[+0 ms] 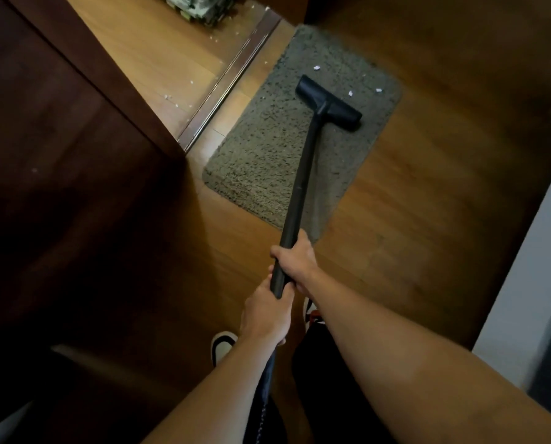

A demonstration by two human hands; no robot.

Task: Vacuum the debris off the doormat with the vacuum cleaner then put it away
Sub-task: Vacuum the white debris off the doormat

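A grey shaggy doormat (267, 149) lies on the wooden floor by a doorway. The vacuum cleaner's black floor head (328, 102) rests on the mat's far half, joined to a long black tube (299, 184). Three white scraps of debris (351, 93) lie on the mat just beyond the head. My right hand (296, 261) grips the tube's lower part. Just below it, my left hand (264, 310) grips the tube's end, where a dark hose (266, 389) runs down toward me.
A dark wooden door (75, 139) stands open on the left. Beyond the threshold strip (232, 75), more white scraps are scattered on lighter floor near a patterned object (200, 8). A pale wall (530, 283) is on the right. My shoes (222, 346) are below.
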